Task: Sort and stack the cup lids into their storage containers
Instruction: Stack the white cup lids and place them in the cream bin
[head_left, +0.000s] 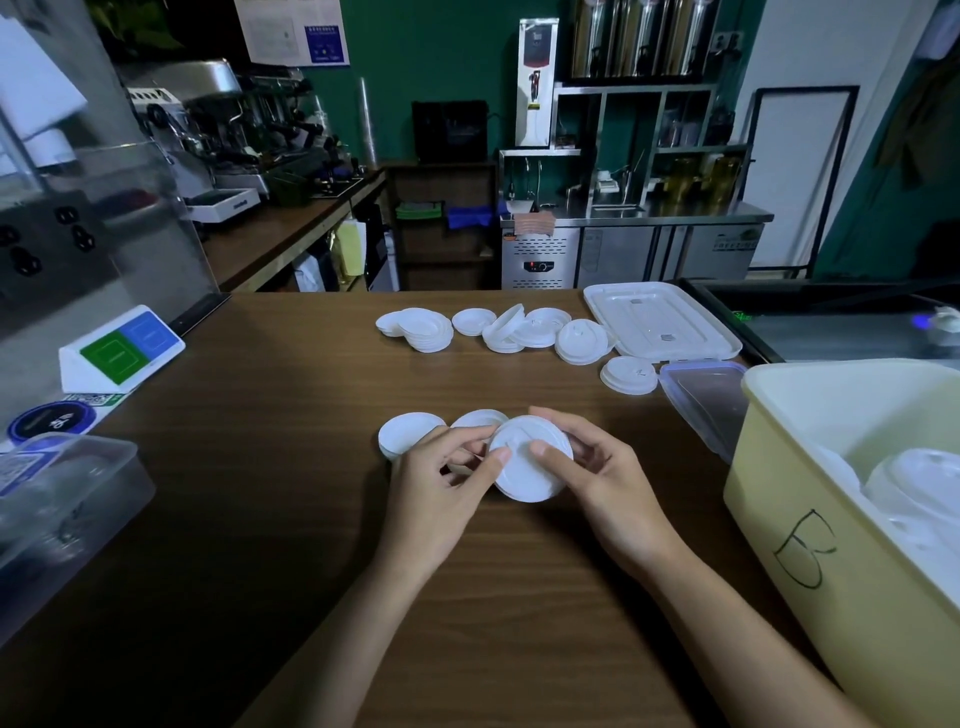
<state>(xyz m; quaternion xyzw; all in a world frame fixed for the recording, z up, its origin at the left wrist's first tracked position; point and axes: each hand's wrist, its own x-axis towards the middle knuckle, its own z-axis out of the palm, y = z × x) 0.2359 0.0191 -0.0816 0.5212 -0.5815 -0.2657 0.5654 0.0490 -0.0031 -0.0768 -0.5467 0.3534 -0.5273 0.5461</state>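
1. Left hand (441, 486) and right hand (597, 475) both pinch a white lid stack (527, 475) at the middle of the table (260, 467)
2. Cream bin (857, 613) at the right, hand-marked "B", holds more lids

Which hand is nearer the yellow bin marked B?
Right. The right hand holds the right side of the lids, toward the bin. The left hand holds their left side, farther from it.
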